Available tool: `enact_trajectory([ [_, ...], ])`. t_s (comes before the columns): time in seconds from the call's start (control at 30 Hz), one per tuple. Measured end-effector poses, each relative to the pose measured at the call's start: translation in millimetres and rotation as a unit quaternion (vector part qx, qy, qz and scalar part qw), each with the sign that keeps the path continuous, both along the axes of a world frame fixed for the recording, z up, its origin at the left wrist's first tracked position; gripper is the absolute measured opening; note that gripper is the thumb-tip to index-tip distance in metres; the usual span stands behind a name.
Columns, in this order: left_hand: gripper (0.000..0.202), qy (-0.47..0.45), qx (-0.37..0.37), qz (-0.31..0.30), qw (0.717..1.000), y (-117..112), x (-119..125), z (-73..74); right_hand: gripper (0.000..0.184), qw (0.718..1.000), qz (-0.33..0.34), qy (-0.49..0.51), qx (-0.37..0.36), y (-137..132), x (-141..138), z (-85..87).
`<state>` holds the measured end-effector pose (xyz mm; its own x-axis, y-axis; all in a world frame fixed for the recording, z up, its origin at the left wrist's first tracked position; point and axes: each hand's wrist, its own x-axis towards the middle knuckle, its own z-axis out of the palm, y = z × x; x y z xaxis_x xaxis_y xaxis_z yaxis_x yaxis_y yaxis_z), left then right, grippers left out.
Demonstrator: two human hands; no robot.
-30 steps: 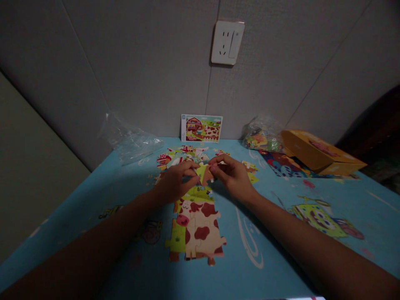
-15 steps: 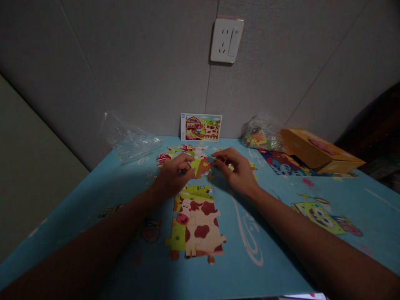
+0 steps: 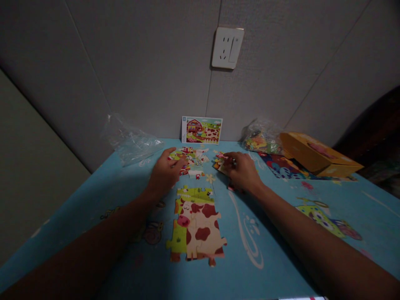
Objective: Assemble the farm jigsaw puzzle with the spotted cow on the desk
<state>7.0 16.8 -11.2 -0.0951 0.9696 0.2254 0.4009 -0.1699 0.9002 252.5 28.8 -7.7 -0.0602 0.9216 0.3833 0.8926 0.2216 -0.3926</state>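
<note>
A blue printed surface (image 3: pixel 268 279) runs back to a grey wall (image 3: pixel 150 71) in dim light. Toward its near edge, about midway across, lies a joined puzzle section (image 3: pixel 201 227) showing a cow. It looks thin, light and fairly stiff, but its joints would probably part if lifted by one corner; both long sides, held flat, seem the safer grip.

Farther back, the left hand (image 3: pixel 167 171) has thumb and forefinger parted over loose pieces (image 3: pixel 190 161). The right hand (image 3: pixel 243 170) curls over more pieces (image 3: pixel 219 161); whether it pinches one I cannot tell. Single pieces should slide easily and are best taken by their edges, sparing the tabs.

At the far edge a picture card (image 3: pixel 204 130) leans on the wall, between a clear bag (image 3: pixel 136 146) and a filled bag (image 3: pixel 261 138).
</note>
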Motion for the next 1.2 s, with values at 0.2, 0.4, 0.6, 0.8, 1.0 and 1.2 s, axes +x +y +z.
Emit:
enact_trajectory([
  [0.2,0.039,0.043,0.056,-0.153,0.986,-7,7,-4.1,0.034,0.904,0.129,0.400,-0.080,-9,-19,2.3],
  [0.4,0.021,0.058,-0.001,-0.267,0.962,-18,13,-4.5,0.038,0.835,0.234,0.473,-0.157,-18,-41,-10.0],
  [0.6,0.010,0.008,0.012,-0.231,0.973,-14,11,-4.7,0.039,0.833,0.276,0.448,-0.173,-23,-41,-9.5],
  [0.8,0.012,-0.007,0.000,-0.235,0.972,-16,10,-2.7,0.035,0.838,0.298,0.429,-0.159,-25,-41,-9.3],
  [1.0,0.022,-0.093,-0.044,-0.166,0.981,-11,10,3.7,0.027,0.949,0.163,0.267,-0.029,-15,-24,-2.9],
  [1.2,0.048,-0.201,-0.155,0.022,0.967,2,2,6.2,0.042,0.994,-0.071,-0.069,-0.041,-2,0,-3.1],
])
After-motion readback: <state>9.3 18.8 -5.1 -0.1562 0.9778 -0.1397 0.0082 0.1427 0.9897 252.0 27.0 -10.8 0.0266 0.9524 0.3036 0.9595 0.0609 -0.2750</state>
